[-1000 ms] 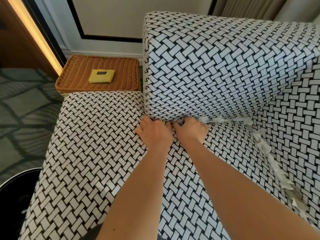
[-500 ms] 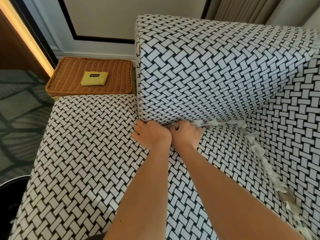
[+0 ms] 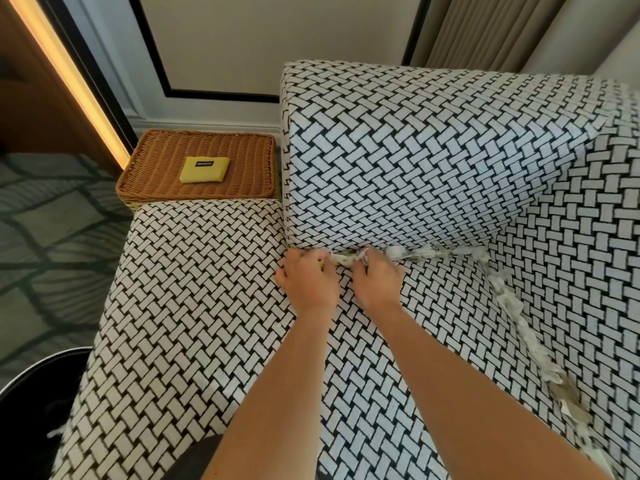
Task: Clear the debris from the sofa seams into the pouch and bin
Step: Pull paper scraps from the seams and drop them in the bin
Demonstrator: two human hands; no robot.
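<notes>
Both hands meet at the seam where the sofa seat (image 3: 207, 306) runs under the back cushion (image 3: 415, 168), near the middle of the scene. A clump of the paper debris (image 3: 346, 262) sits bunched between them. The right hand (image 3: 375, 284) has its fingers (image 3: 363, 266) curled down over the clump's three o'clock end, grasping it. The left hand (image 3: 308, 284) is curled too, knuckles up, pressed against the clump's nine o'clock end; a speck of yellow shows at its fingertips, but whether it grips anything I cannot tell.

More white shreds lie along the seam out towards three o'clock, then turn at the corner and trail down the side seam towards five o'clock, with some tan scraps near the bottom.

The yellow pouch (image 3: 204, 169) lies flat in a wicker tray (image 3: 156, 199) at ten o'clock, just beyond the seat's far end. The black bin (image 3: 31, 393) stands on the carpet at eight o'clock, well apart from the hands.
</notes>
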